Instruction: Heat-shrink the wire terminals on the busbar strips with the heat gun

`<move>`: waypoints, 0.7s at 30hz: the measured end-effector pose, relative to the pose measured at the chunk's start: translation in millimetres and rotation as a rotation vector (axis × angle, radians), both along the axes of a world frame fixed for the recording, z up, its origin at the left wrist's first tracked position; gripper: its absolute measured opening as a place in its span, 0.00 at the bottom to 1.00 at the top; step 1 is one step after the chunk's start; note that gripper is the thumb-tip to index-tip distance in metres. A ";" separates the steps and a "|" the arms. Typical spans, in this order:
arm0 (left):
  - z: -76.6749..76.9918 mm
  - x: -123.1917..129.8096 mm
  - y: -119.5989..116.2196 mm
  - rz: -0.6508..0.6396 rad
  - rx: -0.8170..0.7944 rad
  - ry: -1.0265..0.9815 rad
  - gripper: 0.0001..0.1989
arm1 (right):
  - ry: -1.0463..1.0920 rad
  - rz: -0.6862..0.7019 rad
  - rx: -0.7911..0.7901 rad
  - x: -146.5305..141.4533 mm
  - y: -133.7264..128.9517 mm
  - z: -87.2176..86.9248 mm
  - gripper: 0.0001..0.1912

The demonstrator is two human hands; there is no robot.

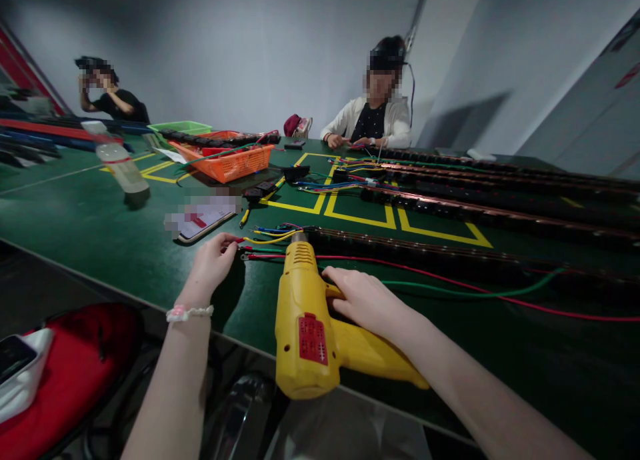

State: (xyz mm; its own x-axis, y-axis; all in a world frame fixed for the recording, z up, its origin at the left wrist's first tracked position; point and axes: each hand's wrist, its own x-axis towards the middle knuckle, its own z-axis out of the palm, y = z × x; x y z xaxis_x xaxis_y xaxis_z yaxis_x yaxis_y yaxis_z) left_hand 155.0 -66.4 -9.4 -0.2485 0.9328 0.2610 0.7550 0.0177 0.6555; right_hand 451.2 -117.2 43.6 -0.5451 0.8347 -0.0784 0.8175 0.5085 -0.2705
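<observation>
With thumb and fingertips pinched together, my left hand (213,263) holds the end of a yellow wire (270,241), which has a red piece near the fingers. My right hand (365,299) is closed around a yellow heat gun (305,297) near its trigger. The gun's metal nozzle (299,236) points away from me, close to the wires. Blue and yellow wire ends fan out from a long dark strip (400,247) on the green table. A red wire (350,259) and a green wire (450,288) run along the strip's near side.
A phone (207,221) lies beyond my left hand, with a bottle (120,163) farther left. An orange basket (227,163) holds dark parts. More long strips (450,210) lie at the right. One person (375,113) sits opposite; another (117,100) is far left.
</observation>
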 end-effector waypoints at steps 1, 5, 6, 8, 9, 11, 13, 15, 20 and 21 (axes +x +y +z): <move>3.8 -2.8 0.3 -0.002 0.014 0.065 0.17 | -0.016 0.009 0.000 -0.8 2.2 -1.1 0.18; 19.4 -24.1 12.1 0.070 0.098 0.413 0.20 | -0.027 0.022 0.020 -1.0 3.2 -3.6 0.16; 22.2 -31.0 17.5 0.091 0.107 0.483 0.24 | -0.024 0.028 0.026 -0.5 2.7 -4.0 0.16; 26.0 -45.0 29.9 0.098 0.092 0.581 0.37 | -0.020 0.041 0.035 0.8 2.1 -5.1 0.15; 27.4 -51.8 36.6 0.094 0.070 0.614 0.43 | -0.016 0.044 0.039 1.5 2.0 -5.7 0.15; 29.8 -64.9 50.0 0.084 0.021 0.662 0.48 | -0.005 0.046 0.036 2.7 2.1 -6.9 0.14; 32.5 -76.9 63.5 0.049 -0.059 0.695 0.51 | 0.011 0.045 0.032 3.2 2.4 -8.1 0.14; 35.2 -87.7 77.0 -0.006 -0.181 0.697 0.52 | 0.024 0.041 0.029 3.2 2.8 -8.9 0.13; 38.4 -107.6 101.5 -0.084 -0.299 0.748 0.49 | 0.045 0.029 0.001 2.7 2.4 -7.9 0.13; 38.5 -110.6 103.4 -0.080 -0.307 0.754 0.48 | 0.049 0.030 -0.007 2.7 2.0 -7.2 0.13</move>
